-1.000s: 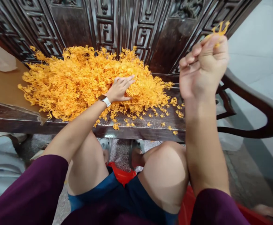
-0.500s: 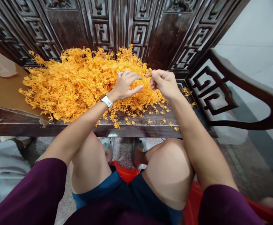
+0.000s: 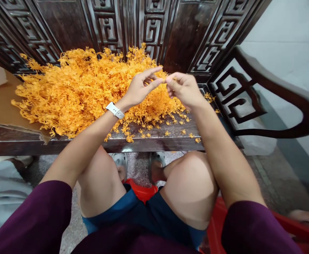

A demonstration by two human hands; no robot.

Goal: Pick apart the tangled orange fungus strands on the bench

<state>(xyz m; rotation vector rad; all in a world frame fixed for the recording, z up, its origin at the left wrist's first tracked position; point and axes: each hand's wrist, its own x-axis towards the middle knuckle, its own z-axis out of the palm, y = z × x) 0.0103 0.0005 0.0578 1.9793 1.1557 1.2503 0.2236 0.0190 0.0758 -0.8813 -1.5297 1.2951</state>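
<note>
A big heap of orange, spidery plastic flower pieces [image 3: 90, 91] lies on the dark wooden bench [image 3: 159, 144]. Above the heap's right side, my right hand [image 3: 183, 88] pinches a small orange flower piece [image 3: 165, 81] between thumb and fingertips; most of it is hidden by the fingers. My left hand [image 3: 145, 84], with a white watch on its wrist, faces it from the left. Its fingers are stretched out and apart from the thumb, and the thumb tip is close to the pinched piece. Whether it touches the piece I cannot tell.
Loose orange pieces [image 3: 183, 131] are scattered along the bench's front and right. A carved wooden backrest [image 3: 178, 46] rises behind, and a curved armrest [image 3: 284, 84] stands at right. Brown cardboard [image 3: 0, 102] lies at left. Pale cloth [image 3: 6, 197] shows at lower left.
My left hand has moved right and its thumb now comes up to my right fingertips. My right hand keeps its pinch. The whole view has shifted slightly.
</note>
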